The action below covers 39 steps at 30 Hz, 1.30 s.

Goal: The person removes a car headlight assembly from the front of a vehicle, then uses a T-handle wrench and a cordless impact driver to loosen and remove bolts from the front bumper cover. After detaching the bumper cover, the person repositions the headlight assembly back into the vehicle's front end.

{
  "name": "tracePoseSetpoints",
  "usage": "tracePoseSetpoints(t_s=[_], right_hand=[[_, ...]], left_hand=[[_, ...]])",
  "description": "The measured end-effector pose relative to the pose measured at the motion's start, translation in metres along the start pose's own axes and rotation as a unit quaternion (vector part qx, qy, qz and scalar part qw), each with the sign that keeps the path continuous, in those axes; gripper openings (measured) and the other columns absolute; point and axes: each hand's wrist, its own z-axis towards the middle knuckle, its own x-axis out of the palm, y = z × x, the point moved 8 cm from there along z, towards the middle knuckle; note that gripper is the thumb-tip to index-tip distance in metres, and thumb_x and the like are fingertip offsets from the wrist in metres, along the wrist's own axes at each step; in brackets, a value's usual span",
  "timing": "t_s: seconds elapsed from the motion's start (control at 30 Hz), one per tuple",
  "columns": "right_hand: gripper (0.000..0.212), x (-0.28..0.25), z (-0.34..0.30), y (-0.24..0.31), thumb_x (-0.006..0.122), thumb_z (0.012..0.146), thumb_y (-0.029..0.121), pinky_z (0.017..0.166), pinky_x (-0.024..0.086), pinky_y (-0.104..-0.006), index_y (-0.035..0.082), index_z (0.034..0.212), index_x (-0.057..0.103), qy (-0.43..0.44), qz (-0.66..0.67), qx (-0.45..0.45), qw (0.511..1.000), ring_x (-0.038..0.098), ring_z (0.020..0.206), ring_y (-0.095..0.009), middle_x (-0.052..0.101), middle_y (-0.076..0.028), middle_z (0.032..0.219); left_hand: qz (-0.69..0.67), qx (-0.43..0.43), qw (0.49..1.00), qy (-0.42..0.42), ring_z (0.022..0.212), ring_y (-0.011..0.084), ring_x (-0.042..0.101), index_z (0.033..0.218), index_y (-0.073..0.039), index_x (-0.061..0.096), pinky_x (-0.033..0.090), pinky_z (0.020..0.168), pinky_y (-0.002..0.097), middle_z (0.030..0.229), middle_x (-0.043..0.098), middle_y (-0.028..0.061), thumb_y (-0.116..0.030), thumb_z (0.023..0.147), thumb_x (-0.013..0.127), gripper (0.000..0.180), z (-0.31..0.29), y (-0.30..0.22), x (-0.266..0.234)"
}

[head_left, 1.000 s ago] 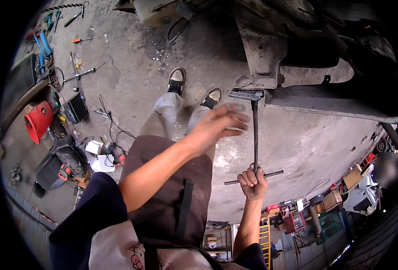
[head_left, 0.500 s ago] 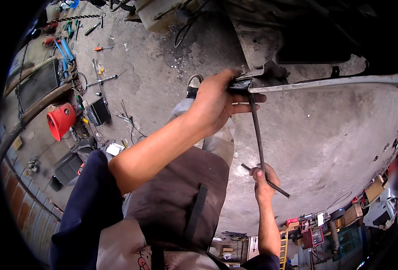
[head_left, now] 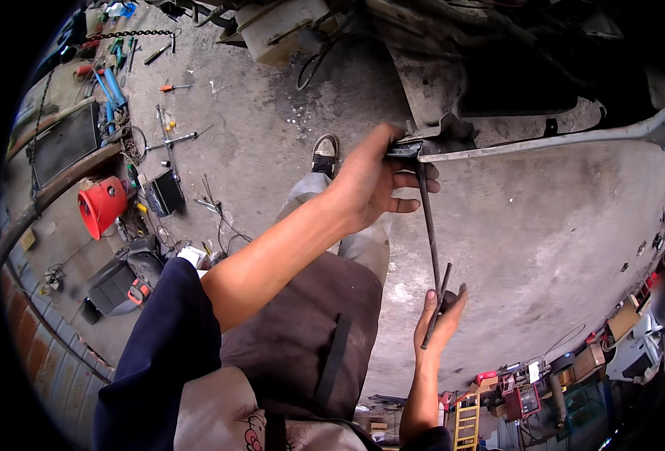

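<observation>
A dark T-handle wrench (head_left: 431, 225) hangs between my hands, its long shank running from a vehicle's metal edge down to the crossbar. My left hand (head_left: 374, 177) is closed round the end of the metal bracket (head_left: 405, 150), fingers passing behind the wrench's upper end. Whatever the wrench tip fits onto is hidden beneath the bracket. Lower down, my right hand (head_left: 439, 319) loosely holds the wrench at the crossbar, thumb and one finger raised either side. The crossbar now stands steeply, tilted near the shank. A pale body rail (head_left: 543, 144) runs right from the bracket.
The vehicle's dark underside and a whitish plastic tank (head_left: 276, 31) lie at the top. On the left floor are an orange-handled screwdriver (head_left: 175, 88), a cross-shaped wrench (head_left: 171, 140), a black battery (head_left: 163, 193) and a red bucket (head_left: 102, 207). A yellow ladder (head_left: 466, 425) is at lower right.
The crossbar has turned from lying slantwise to nearly upright, and my right hand has opened somewhat and shifted slightly lower. My left hand stays at the bracket, its lower fingers moved a little.
</observation>
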Motion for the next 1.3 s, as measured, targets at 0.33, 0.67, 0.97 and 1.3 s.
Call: tracePoseSetpoints(t_s=[0.33, 0.67, 0.97, 1.3], right_hand=[[0.054, 0.034, -0.023, -0.057, 0.061, 0.094, 0.024, 0.073, 0.048, -0.0383, -0.005, 0.137, 0.045, 0.178, 0.741, 0.288, 0.580, 0.065, 0.075, -0.026, 0.068, -0.014, 0.100], [0.031, 0.035, -0.009, -0.044, 0.071, 0.089, 0.019, 0.090, 0.049, -0.0409, 0.002, 0.112, 0.058, 0.191, 0.626, 0.192, 0.732, 0.061, 0.088, -0.022, 0.063, -0.010, 0.094], [0.024, -0.007, -0.013, -0.009, 0.063, 0.094, 0.010, 0.089, 0.047, -0.0372, -0.002, 0.115, 0.060, -0.091, 0.065, -0.165, 0.980, 0.056, 0.106, -0.025, 0.061, -0.016, 0.115], [0.049, 0.062, -0.053, -0.050, 0.048, 0.096, 0.027, 0.074, 0.053, -0.0300, -0.010, 0.129, 0.050, 0.040, 0.690, 0.357, 0.628, 0.065, 0.093, -0.022, 0.064, -0.016, 0.106]], left_hand=[[-0.081, 0.032, 0.994, 0.058, 0.077, 0.0245, 0.063, 0.104, -0.003, 0.057, 0.048, 0.067, 0.0336, 0.086, 0.066, 0.0137, -0.036, 0.099, 0.031, 0.043, 0.017, 0.008, -0.005], [-0.062, 0.045, 0.996, 0.044, 0.079, 0.0242, 0.065, 0.106, -0.004, 0.057, 0.048, 0.068, 0.0332, 0.090, 0.067, 0.0127, -0.035, 0.099, 0.033, 0.040, 0.013, 0.003, -0.006], [-0.077, 0.046, 0.994, 0.060, 0.083, 0.0247, 0.064, 0.107, -0.002, 0.059, 0.050, 0.073, 0.0346, 0.093, 0.066, 0.0122, -0.038, 0.099, 0.031, 0.046, 0.015, 0.006, 0.001], [-0.076, 0.040, 0.995, 0.055, 0.073, 0.0200, 0.061, 0.104, -0.008, 0.055, 0.044, 0.060, 0.0296, 0.084, 0.064, 0.0075, -0.037, 0.098, 0.035, 0.035, 0.019, 0.010, -0.005]])
